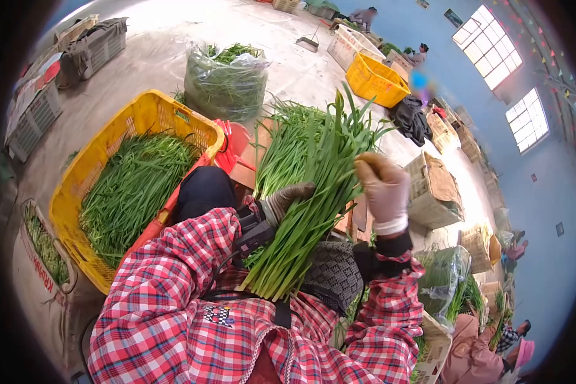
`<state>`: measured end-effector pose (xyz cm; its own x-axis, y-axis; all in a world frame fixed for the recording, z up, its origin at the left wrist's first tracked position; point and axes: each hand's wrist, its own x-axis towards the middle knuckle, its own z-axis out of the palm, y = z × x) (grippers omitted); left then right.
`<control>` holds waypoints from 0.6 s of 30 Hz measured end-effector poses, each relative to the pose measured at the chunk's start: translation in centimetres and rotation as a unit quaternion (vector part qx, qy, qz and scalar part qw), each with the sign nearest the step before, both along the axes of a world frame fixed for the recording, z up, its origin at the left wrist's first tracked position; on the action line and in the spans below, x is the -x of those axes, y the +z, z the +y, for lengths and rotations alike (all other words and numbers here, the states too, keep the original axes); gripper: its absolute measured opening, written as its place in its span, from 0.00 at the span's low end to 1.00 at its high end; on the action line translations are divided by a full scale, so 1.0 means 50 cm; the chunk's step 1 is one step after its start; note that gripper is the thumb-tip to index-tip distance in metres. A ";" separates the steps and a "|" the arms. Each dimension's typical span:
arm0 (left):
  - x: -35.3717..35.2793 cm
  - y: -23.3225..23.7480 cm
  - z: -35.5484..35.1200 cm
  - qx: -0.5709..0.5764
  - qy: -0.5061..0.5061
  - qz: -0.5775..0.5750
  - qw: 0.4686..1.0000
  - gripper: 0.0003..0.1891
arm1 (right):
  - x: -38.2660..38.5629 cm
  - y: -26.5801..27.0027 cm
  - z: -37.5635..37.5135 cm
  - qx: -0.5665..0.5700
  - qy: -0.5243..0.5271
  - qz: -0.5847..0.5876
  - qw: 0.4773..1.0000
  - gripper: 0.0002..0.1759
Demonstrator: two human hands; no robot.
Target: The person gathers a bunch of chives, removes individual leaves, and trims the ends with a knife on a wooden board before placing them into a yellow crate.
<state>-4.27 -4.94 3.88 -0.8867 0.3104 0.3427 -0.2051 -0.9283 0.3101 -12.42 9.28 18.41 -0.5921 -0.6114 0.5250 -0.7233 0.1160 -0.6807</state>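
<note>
- Left hand (287, 200): fingers were closed around the leaf bunch (313, 203), before the checked shirt (153, 313).
- Right hand (385, 191): fingers were curled beside it; any hold was indeterminable.
- Sack (35, 307): bore partly legible red lettering.

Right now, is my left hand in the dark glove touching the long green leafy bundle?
Touching: the head view shows the dark-gloved left hand with its thumb lying across the green leafy bundle.
</note>
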 end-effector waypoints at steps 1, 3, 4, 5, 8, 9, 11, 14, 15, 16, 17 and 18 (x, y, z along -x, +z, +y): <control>0.024 -0.058 -0.016 -0.018 -0.024 0.019 0.999 0.28 | -0.007 0.031 0.015 0.000 -0.028 0.036 0.999 0.05; 0.036 -0.102 -0.025 -0.066 -0.070 0.031 0.995 0.28 | 0.034 0.071 0.067 0.072 -0.153 0.226 0.959 0.07; 0.039 -0.118 -0.029 -0.113 -0.113 0.047 0.986 0.28 | 0.048 0.110 0.103 0.137 -0.151 0.135 0.970 0.08; 0.043 -0.134 -0.031 -0.105 -0.109 0.051 0.987 0.26 | 0.065 0.151 0.140 0.186 -0.138 0.136 0.963 0.08; 0.023 -0.103 -0.021 -0.130 -0.131 0.047 0.982 0.26 | 0.108 0.206 0.257 0.141 -0.096 0.067 0.983 0.10; 0.010 -0.084 -0.017 -0.092 -0.077 -0.028 0.992 0.27 | 0.076 0.196 0.232 0.094 -0.101 0.033 0.990 0.11; 0.027 -0.101 -0.014 -0.094 -0.104 0.015 0.990 0.28 | 0.017 0.130 0.171 -0.053 -0.086 0.028 0.995 0.16; 0.020 -0.064 -0.005 -0.081 -0.130 0.037 0.988 0.27 | -0.049 0.023 0.077 -0.253 -0.097 0.110 0.956 0.21; 0.013 -0.063 -0.004 -0.069 -0.097 0.024 0.993 0.29 | -0.045 -0.007 0.066 -0.234 -0.074 0.149 0.958 0.18; 0.006 -0.065 -0.005 -0.056 -0.064 0.009 0.996 0.30 | -0.034 -0.038 0.055 -0.213 -0.052 0.187 0.958 0.15; 0.007 -0.077 -0.007 -0.039 -0.024 -0.021 0.999 0.29 | -0.022 -0.046 0.038 -0.159 -0.026 0.282 0.946 0.10; 0.006 -0.089 -0.011 -0.038 -0.020 -0.024 0.999 0.29 | -0.015 -0.039 0.037 -0.157 -0.022 0.279 0.947 0.10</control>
<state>-4.56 -5.48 -0.56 -0.8904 0.3202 0.3235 -0.2555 -0.9398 0.2272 -11.66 11.13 16.47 -0.3047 -0.7702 0.5603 -0.9499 0.2885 -0.1200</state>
